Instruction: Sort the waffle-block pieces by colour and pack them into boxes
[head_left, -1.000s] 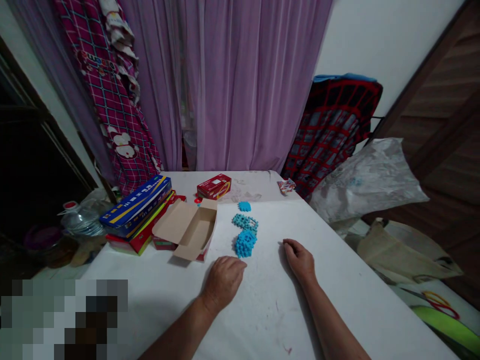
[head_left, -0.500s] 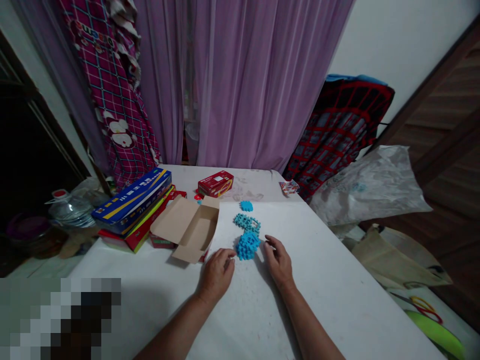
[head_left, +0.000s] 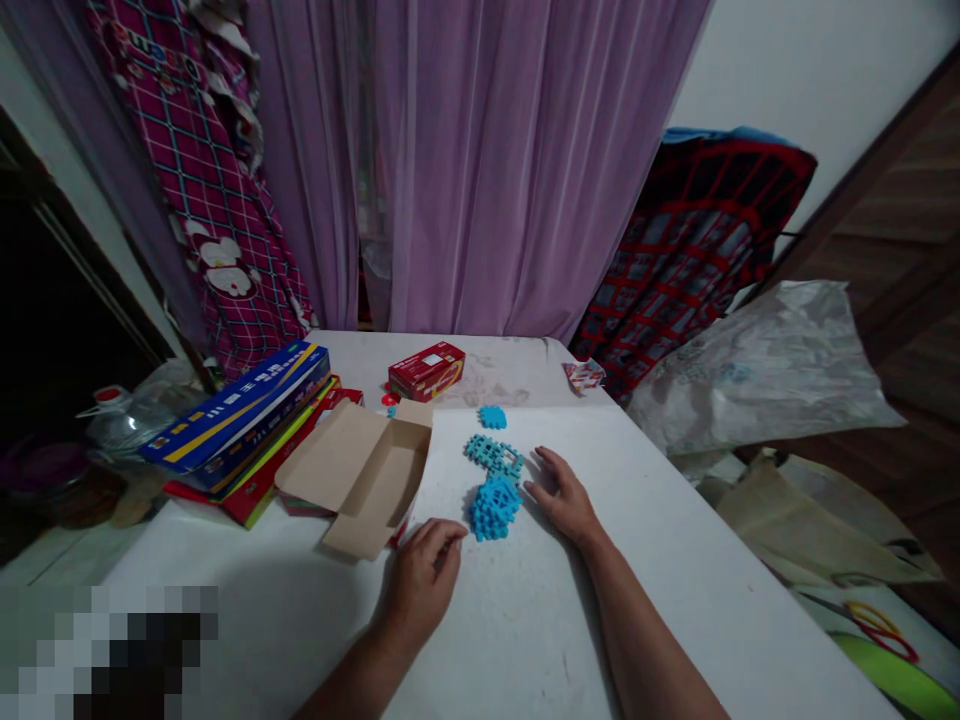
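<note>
A bright blue cluster of interlocking plastic pieces (head_left: 493, 508) lies on the white table (head_left: 675, 560). Behind it lies a flat teal piece (head_left: 493, 454), and farther back a small blue piece (head_left: 492, 417). My right hand (head_left: 564, 497) rests flat on the table, fingers stretched out, just right of the cluster and close to the teal piece. To the cluster's lower left sits my left hand (head_left: 423, 578), its fingers loosely curled and holding nothing, next to an open cardboard box (head_left: 360, 474).
A stack of blue and red flat boxes (head_left: 240, 425) lies at the table's left, a small red box (head_left: 426, 370) at the back. A plastic bottle (head_left: 124, 425) stands off the left edge. Crumpled plastic bags (head_left: 765, 370) sit on the right. Purple curtains hang behind.
Both hands have moved in from the near table toward the blue cluster. My right hand has slid forward to the cluster's right side; the view has shifted slightly.
</note>
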